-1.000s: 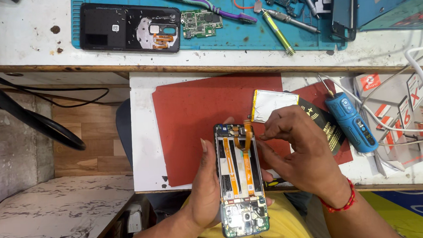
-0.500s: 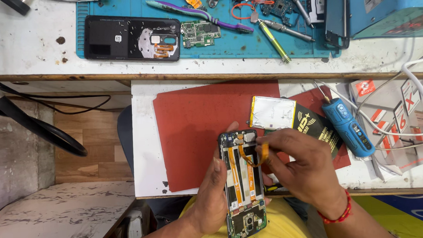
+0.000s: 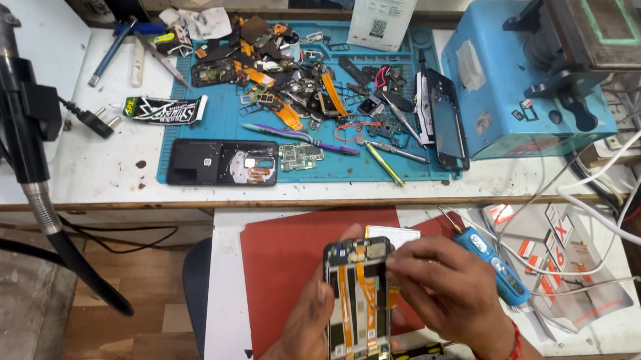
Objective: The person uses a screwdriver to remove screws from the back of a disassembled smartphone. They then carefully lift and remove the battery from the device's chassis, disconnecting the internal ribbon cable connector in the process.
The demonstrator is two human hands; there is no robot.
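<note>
An opened phone with orange ribbon cables down its inside is held upright over a red mat. My left hand grips its left edge from below. My right hand rests on the phone's right side, fingertips pinched near the upper ribbon cable. A white flat battery lies just behind the phone's top edge on the mat.
A blue electric screwdriver lies right of my hand. Farther back a blue work mat carries a black phone back cover, a circuit board, tweezers and several small parts. A blue machine stands at right, a black hose at left.
The view has tilted up, showing more of the far bench. The phone stays in both hands; my right fingers shifted from the phone's side toward its upper ribbon cable.
</note>
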